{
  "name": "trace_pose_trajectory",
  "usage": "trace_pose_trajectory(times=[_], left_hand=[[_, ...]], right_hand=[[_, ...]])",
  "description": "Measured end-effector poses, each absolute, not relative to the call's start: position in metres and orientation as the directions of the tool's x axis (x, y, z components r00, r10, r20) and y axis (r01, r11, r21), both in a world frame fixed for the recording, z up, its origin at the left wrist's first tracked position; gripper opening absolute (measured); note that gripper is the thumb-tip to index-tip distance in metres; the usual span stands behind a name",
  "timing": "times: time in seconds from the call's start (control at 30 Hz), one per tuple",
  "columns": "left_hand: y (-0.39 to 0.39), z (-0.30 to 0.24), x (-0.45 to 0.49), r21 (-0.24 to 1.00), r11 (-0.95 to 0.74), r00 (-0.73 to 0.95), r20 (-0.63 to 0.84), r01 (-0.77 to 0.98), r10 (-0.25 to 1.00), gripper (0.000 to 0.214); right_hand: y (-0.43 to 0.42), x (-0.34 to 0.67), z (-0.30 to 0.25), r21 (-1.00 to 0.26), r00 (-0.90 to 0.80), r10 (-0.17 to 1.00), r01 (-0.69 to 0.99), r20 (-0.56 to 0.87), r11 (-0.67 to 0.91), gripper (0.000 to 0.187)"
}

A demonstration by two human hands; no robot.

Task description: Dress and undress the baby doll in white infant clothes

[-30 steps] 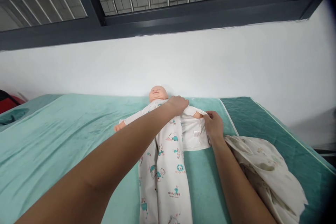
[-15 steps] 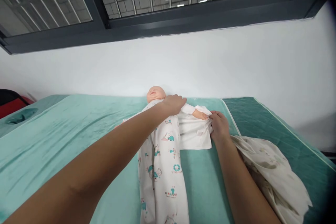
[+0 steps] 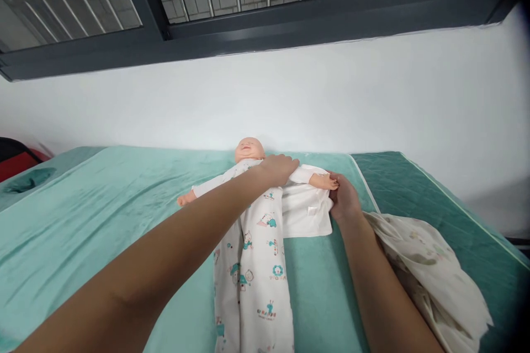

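A baby doll [image 3: 250, 149] lies on its back, dressed in a white long-sleeved suit with printed figures [image 3: 269, 220]. My left hand [image 3: 280, 169] reaches across its chest and is closed round the sleeved upper arm on the right side; its fingertips are partly hidden. My right hand [image 3: 345, 196] pinches the doll's bare hand [image 3: 330, 181] where it comes out of the sleeve. A flat white cloth with a small tag [image 3: 306, 220] lies under that arm. The doll's other hand [image 3: 186, 197] rests out to the left.
A crumpled cream cloth [image 3: 426, 259] lies beside my right forearm. Teal sheets [image 3: 136, 193] cover the bed, which meets a white wall [image 3: 186, 105] under a barred window. A red and black item [image 3: 16, 160] shows at the far left.
My right hand has gone from the white cloth's edge by the doll's fingers to the doll's hand. The doll's forearm shows more beyond the sleeve. My left hand stays on the upper arm.
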State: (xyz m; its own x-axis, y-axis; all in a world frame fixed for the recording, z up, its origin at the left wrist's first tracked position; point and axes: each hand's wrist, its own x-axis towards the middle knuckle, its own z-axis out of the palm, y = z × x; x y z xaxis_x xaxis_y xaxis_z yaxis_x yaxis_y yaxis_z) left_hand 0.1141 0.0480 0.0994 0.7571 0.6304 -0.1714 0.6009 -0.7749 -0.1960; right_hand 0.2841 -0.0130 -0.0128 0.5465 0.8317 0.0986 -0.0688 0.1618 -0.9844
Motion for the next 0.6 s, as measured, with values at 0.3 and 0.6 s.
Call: trace_pose_trajectory(times=[0.3,0.6], left_hand=[[0.049,0.087,0.135,-0.148,-0.733,0.705,-0.200,0.664,0.680,0.039],[0.014,0.087,0.030,0.475,-0.557,0.385,0.415,0.682,0.825,0.024]], right_hand=[[-0.027,0.275,-0.005,-0.941,0.692,0.648,0.312,0.318,0.130,0.026],[-0.035,0.210,0.000,-0.686,0.208,0.752,0.605,0.626,0.404,0.026]])
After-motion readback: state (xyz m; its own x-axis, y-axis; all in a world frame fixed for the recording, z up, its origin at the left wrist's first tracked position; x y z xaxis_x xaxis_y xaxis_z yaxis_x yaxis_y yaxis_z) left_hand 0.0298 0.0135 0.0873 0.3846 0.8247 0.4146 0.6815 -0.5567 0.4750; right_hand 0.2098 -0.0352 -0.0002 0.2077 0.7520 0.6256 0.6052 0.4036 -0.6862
